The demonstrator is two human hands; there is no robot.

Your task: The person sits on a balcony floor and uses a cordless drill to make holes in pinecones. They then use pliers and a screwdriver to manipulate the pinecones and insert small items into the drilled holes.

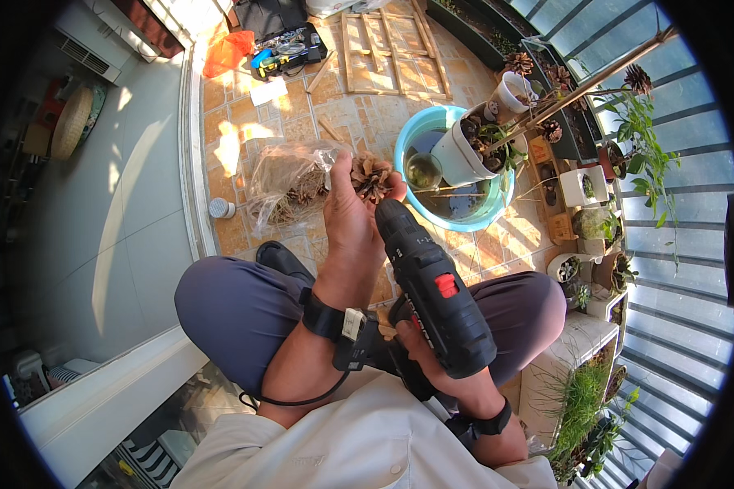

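Note:
My left hand holds an open pine cone between the thumb and fingers, above the tiled floor. In my right hand is a black cordless drill with a red switch on top, its chuck pointing up and forward at the cone. The drill's body hides its grip and most of my right fingers, and whether a bit touches the cone cannot be seen. Just left of the cone lies a clear plastic bag with more pine cones and dry plant matter.
A blue basin of water holds a white planter with a long branch leaning right. Ahead are a wooden lattice, an open toolbox and an orange bag. A small white container stands by the door track. Potted plants line the right railing.

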